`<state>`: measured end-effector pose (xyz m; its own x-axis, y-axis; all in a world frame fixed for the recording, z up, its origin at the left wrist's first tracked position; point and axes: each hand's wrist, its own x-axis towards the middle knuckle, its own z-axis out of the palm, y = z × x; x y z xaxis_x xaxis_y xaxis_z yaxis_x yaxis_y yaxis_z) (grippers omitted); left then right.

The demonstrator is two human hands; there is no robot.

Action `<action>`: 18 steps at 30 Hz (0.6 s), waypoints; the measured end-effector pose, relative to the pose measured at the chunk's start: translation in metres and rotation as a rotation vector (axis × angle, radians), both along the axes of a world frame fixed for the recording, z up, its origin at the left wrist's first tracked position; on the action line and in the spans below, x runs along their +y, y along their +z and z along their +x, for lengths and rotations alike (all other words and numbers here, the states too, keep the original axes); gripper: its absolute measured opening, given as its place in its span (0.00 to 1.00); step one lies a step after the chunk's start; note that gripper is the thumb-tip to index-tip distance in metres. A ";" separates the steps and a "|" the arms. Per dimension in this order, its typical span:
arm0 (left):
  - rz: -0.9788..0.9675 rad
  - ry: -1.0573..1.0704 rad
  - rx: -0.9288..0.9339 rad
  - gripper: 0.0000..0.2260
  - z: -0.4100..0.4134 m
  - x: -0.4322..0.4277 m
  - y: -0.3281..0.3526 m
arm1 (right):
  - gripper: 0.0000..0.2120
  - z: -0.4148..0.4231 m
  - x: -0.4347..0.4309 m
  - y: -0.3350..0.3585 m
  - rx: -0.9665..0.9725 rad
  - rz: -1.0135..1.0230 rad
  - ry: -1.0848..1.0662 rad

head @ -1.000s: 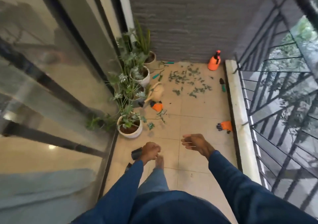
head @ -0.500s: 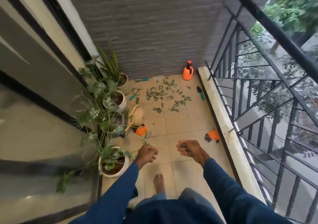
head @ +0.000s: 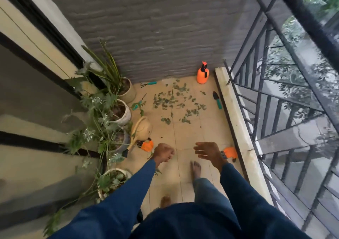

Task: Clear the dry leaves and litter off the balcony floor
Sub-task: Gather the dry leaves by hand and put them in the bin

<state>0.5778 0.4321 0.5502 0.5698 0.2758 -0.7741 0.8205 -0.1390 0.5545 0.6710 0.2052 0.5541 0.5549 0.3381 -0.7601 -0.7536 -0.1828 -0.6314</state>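
In front of the orange spray bottle [head: 202, 74], dry leaves [head: 174, 102] lie scattered on the balcony floor [head: 190, 130] — well apart from both hands. Farther from the bottle, the left hand [head: 163, 153] has its grip curled closed on nothing; the right hand [head: 207, 151] has its grip spread.

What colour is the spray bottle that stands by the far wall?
The spray bottle is orange, with a black pump top. The head view, the only one, shows it clearly.

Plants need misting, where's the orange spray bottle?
Head view: the orange spray bottle stands in the far right corner by the grey wall, beyond the scattered leaves.
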 end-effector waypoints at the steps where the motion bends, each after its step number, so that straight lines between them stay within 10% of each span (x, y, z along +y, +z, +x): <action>1: -0.012 0.004 0.010 0.08 0.014 0.000 0.000 | 0.12 0.018 0.004 0.001 -0.006 0.006 0.016; 18: -0.083 0.120 0.136 0.09 0.227 0.054 -0.026 | 0.08 0.246 0.082 -0.037 0.132 -0.134 0.072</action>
